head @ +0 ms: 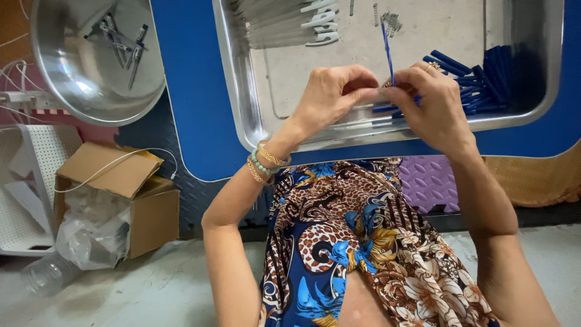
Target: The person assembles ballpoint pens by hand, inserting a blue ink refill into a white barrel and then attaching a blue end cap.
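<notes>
Over the steel tray (242, 91) on the blue table (193, 121), the left hand (330, 97) and right hand (433, 103) meet, fingertips pinching a thin blue refill (387, 51) that stands upright between them. Blue pen barrels (484, 79) are heaped at the tray's right and white clips (318, 21) at its top, so plenty looks unassembled; a few pens lie in the round steel bowl (72, 91).

Tray centre (423, 36) free; blue barrels (484, 82) crowd right

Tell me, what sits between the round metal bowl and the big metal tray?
In the head view, only a bare strip of the blue tabletop separates the round bowl from the rectangular tray; nothing rests on it.
</notes>
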